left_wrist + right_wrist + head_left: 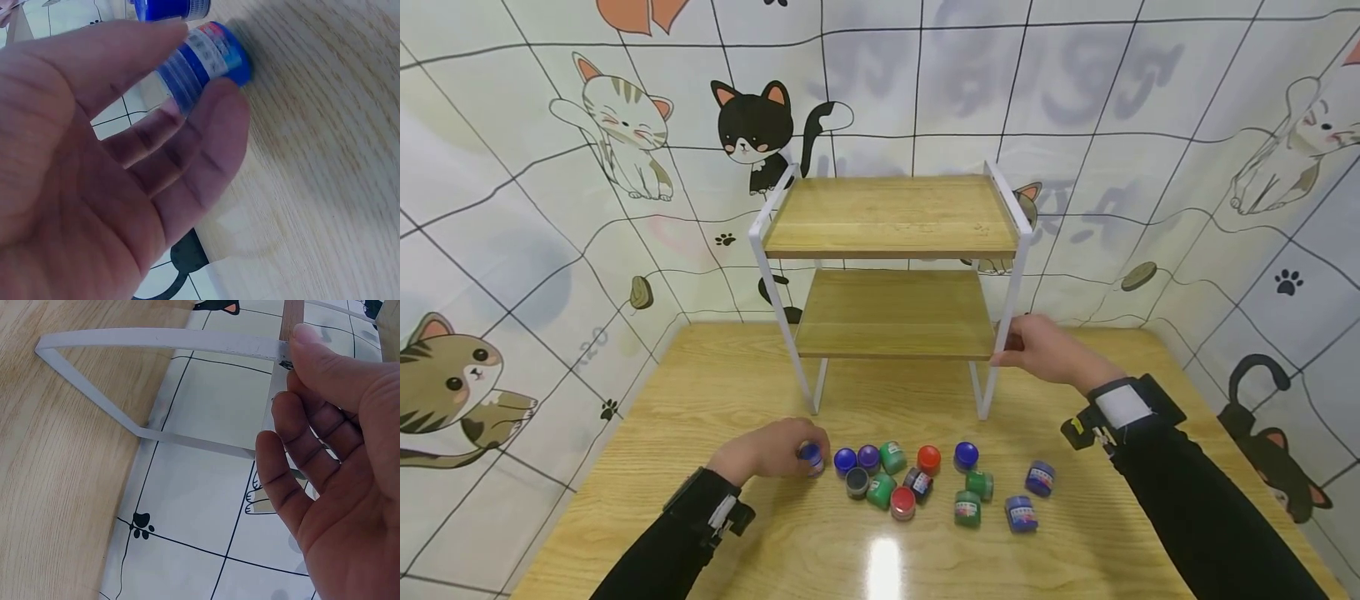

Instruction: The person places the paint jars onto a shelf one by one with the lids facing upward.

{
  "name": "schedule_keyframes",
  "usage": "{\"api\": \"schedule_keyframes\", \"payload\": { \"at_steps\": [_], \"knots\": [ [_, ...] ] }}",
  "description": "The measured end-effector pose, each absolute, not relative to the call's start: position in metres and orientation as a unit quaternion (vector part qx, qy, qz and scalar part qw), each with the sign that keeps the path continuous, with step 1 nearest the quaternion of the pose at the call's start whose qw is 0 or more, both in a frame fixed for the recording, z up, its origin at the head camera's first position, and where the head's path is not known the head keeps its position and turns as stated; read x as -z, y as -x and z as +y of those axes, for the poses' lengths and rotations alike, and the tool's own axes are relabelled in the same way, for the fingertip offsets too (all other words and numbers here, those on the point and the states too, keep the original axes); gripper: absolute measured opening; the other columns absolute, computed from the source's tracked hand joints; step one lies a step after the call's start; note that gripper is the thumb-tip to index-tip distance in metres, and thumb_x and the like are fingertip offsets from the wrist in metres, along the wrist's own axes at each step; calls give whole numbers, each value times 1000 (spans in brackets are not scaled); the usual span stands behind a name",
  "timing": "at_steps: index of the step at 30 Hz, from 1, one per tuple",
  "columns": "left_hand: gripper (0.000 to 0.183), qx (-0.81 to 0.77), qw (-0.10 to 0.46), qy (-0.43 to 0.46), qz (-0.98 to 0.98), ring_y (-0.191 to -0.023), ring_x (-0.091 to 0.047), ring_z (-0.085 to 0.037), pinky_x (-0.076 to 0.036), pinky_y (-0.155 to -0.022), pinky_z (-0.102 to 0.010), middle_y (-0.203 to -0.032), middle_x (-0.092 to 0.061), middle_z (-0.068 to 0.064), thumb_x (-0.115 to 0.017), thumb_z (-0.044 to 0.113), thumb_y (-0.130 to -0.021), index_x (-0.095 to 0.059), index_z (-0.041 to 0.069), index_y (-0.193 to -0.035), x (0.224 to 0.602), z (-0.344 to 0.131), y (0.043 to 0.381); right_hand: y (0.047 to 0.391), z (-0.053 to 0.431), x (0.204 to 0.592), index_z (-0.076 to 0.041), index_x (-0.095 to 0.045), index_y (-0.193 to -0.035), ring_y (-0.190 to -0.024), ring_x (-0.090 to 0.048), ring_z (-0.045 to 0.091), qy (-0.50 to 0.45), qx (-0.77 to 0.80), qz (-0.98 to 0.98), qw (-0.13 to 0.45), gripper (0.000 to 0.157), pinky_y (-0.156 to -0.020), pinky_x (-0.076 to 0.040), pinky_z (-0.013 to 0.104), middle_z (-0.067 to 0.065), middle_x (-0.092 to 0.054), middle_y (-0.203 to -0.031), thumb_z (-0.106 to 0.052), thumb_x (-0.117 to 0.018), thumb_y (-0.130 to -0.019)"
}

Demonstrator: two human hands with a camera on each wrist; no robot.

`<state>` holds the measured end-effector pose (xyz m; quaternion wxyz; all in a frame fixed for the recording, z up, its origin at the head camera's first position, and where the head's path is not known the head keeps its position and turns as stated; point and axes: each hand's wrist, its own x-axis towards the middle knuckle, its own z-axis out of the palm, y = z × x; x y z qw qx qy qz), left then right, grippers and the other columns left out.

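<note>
My left hand (772, 451) pinches a small blue paint jar (209, 56) between thumb and fingers, low over the table left of the other jars. In the left wrist view the jar is tilted, its printed label showing. My right hand (1051, 352) grips the right side of a two-tier shelf (895, 312) at its lower board. The right wrist view shows the thumb on the end of the board, by the white metal frame (162, 339), with the other fingers curled beside it. The shelf stands upright, with bare wooden boards.
Several paint jars lie or stand in front of the shelf: a red jar (928, 459), a green jar (967, 508), a black jar (857, 482) and a blue jar (1022, 514) among them. A cat-patterned sheet (880, 92) covers the walls behind the wooden table (700, 375).
</note>
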<state>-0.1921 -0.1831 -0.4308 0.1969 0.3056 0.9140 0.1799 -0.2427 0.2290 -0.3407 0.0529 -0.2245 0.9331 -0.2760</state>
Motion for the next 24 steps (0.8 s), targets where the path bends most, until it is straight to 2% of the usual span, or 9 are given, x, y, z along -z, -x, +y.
{"api": "schedule_keyframes", "payload": {
  "at_steps": [4, 12, 24],
  "knots": [
    [7, -181, 187, -326, 909, -94, -56, -18, -47, -85, -37, -99, -63, 3, -67, 13, -90, -68, 17, -96, 431, -183, 194, 242, 229, 340, -2, -66, -93, -75, -61, 15, 226, 277, 932, 49, 11, -68, -52, 31, 6, -70, -85, -12, -70, -89],
    [23, -189, 195, -287, 919, -97, -59, -19, -51, -91, -45, -110, -68, -4, -67, 11, -91, -67, 9, -113, 428, -183, 193, 243, 228, 339, -3, -68, -94, -77, -62, 16, 218, 276, 934, 57, 12, -69, -54, 31, 6, -71, -86, -13, -71, -88],
    [24, -173, 180, -316, 915, -90, -61, -11, -53, -81, -35, -103, -71, -2, -69, 12, -90, -69, 6, -113, 411, -186, 196, 242, 227, 337, -3, -68, -92, -75, -61, 15, 222, 273, 935, 52, 12, -68, -52, 31, 6, -71, -84, -13, -72, -88]
  ]
}}
